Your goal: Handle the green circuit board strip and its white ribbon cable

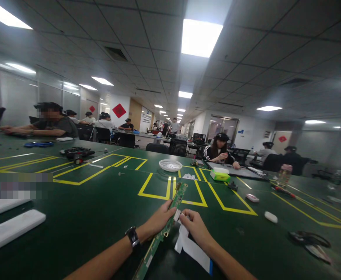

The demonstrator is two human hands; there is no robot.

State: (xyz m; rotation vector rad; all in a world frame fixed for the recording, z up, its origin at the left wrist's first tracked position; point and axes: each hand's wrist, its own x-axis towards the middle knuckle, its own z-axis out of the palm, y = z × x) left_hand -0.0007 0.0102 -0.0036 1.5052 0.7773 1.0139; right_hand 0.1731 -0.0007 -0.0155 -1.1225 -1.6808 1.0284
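A green worktop [115, 217] is spreading below a long circuit board [160, 236], which is slanting between the hands. The left hand [159, 221] is gripping the board mid-length; the right hand [194, 226] is pinching a white ribbon cable [198, 255] beside the small white connector [176, 215]. The cable is hanging loose and folded, so a sideways tug could be creasing it or straining the connector; squeezing unevenly could be flexing the board. A white case [15, 229] is showing a black mark, unreadable; the board's pale sticker [149, 261] is appearing too small to read.
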